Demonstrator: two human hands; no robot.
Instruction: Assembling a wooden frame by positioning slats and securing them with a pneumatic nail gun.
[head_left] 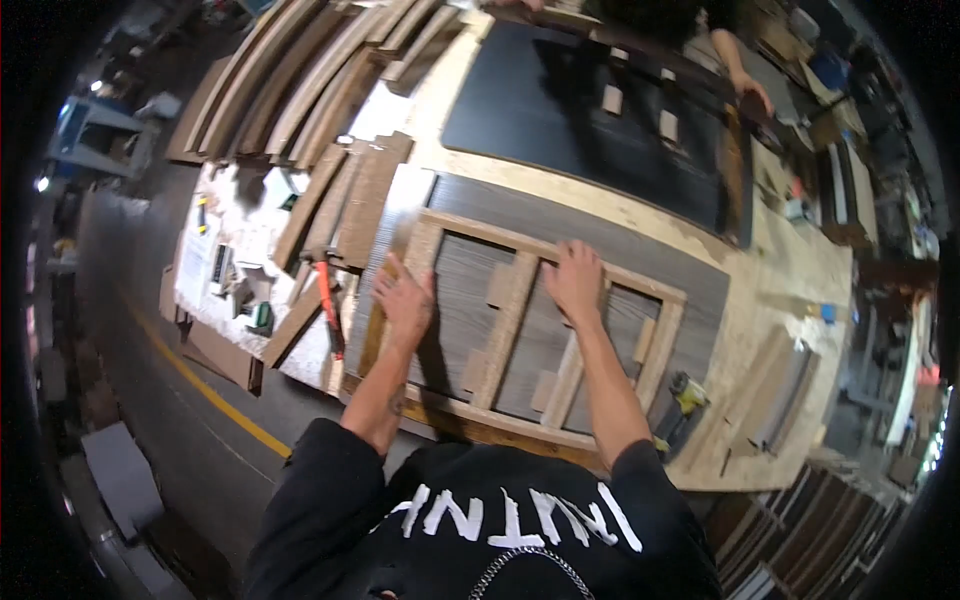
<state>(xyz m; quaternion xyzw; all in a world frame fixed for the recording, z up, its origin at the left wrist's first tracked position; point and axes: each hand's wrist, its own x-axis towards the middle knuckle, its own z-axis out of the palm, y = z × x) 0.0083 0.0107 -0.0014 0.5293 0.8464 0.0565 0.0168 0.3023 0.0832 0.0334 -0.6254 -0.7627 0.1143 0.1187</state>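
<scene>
A pale wooden frame (513, 330) with crossbars lies on a grey wood-grain panel (690, 270) in front of me. My left hand (405, 303) grips the frame's left side, its fingers over the outer edge. Across the far rail, my right hand (577, 284) bends its fingers around the wood near the middle crossbar. Small wood blocks (473, 370) sit beside the crossbars on the panel. What the undersides of my fingers touch is hidden.
An orange-handled hammer (329, 308) lies left of the panel. Stacked wood strips (290, 85) fill the far left. A yellow-green power tool (688, 393) rests near the right corner. Across the table, another person's hand (750, 92) is by a dark panel (600, 130) bearing small blocks.
</scene>
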